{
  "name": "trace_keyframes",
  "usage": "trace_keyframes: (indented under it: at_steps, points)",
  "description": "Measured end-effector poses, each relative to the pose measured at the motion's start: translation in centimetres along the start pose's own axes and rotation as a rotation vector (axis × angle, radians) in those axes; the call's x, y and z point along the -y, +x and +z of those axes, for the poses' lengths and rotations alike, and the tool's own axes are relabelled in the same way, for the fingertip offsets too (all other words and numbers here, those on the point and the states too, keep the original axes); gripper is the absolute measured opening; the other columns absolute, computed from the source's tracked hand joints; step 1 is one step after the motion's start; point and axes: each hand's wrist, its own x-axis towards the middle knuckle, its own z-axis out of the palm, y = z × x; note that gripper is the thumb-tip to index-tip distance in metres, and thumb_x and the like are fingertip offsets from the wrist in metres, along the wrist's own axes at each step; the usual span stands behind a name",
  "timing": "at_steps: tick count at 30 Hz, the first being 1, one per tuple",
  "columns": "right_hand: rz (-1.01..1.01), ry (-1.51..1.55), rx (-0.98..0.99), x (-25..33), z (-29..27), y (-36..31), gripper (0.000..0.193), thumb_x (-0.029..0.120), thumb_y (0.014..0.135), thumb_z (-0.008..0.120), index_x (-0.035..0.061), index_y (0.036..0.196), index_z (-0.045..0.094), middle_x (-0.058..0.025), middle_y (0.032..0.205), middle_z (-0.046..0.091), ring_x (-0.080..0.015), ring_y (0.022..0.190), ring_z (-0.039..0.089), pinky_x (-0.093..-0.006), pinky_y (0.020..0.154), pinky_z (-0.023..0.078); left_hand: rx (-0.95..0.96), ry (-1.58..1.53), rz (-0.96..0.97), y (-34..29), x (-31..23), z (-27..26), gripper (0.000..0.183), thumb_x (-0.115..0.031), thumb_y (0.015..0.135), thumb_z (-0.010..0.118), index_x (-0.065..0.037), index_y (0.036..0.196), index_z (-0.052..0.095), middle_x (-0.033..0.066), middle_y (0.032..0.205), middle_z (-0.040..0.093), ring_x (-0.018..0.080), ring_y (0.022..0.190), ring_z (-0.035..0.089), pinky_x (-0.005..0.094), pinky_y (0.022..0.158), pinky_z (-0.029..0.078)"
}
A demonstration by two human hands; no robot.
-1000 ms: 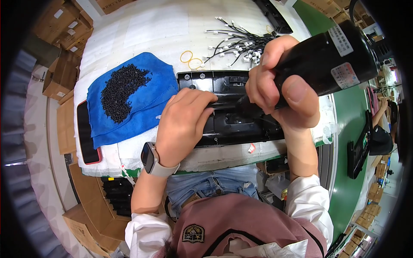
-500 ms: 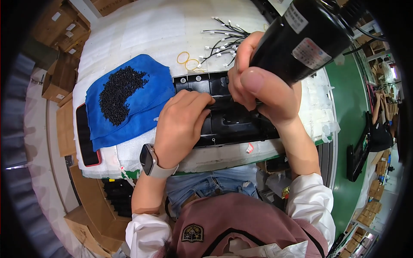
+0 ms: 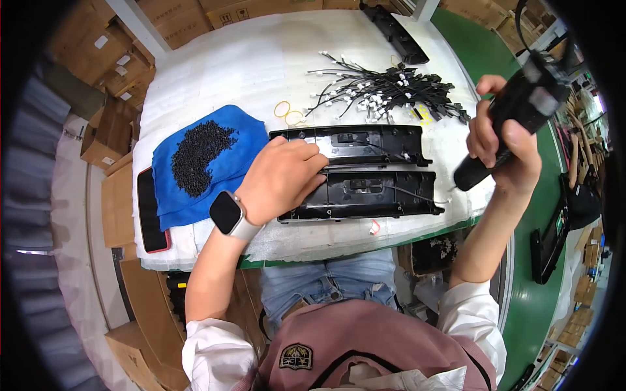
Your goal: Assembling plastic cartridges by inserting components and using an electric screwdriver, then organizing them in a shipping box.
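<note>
Two long black plastic housings lie side by side on the white-covered table, a far one and a near one. Each has a small module and a thin cable inside. My left hand is closed over their left ends, its curled fingertips hidden against the plastic. Out to the right, my right hand grips a black corded electric screwdriver in the air, its bit pointing down beyond the housings' right ends. Left of my left hand, a blue cloth carries a heap of small black screws.
Behind the housings lies a bundle of black cables with white connectors. Rubber bands sit beside it, and another long black part rests at the back. A phone lies by the cloth. Cardboard boxes stand beyond the table.
My right hand has lifted the screwdriver off the housings and carried it to the right. The housings and cable bundle now show more fully. My left hand stays at the housings' left ends.
</note>
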Motion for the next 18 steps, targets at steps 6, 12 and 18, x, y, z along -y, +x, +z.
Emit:
trace_keyframes:
  at_steps: [6, 12, 18]
  points:
    - [0.373, -0.995, -0.440, -3.8, -6.0, -3.6, 0.036, 0.025, 0.069, 0.075, -0.0021, 0.086, 0.060, -0.0021, 0.060, 0.053, -0.0089, 0.048, 0.048, -0.0246, 0.047, 0.040, 0.031, -0.002, 0.056, 0.3, 0.5, 0.5, 0.019, -0.008, 0.074, 0.065, -0.002, 0.090, 0.059, 0.0103, 0.078, 0.052, 0.0296, 0.077, 0.053, 0.0386, 0.063, 0.045]
    - [0.444, -1.543, -0.496, -7.7, -8.3, -6.1, 0.047, 0.036, 0.067, 0.068, 0.0038, 0.102, 0.064, -0.0184, 0.078, 0.066, -0.0333, 0.075, 0.065, -0.0406, 0.067, 0.050, -0.029, 0.047, 0.070, -0.2, -1.2, 1.3, 0.024, -0.006, 0.076, 0.064, 0.002, 0.097, 0.054, 0.0139, 0.088, 0.053, 0.0304, 0.084, 0.054, 0.0364, 0.069, 0.049]
    - [0.177, -1.733, -0.541, -11.7, -7.6, -6.3, 0.053, 0.035, 0.077, 0.063, 0.0053, 0.120, 0.055, -0.0207, 0.117, 0.058, -0.0366, 0.108, 0.055, -0.0416, 0.090, 0.043, -0.223, 0.130, -0.042, -4.8, -2.5, 0.2, 0.026, -0.006, 0.076, 0.064, 0.002, 0.098, 0.054, 0.0138, 0.088, 0.053, 0.0308, 0.085, 0.055, 0.0354, 0.072, 0.048]
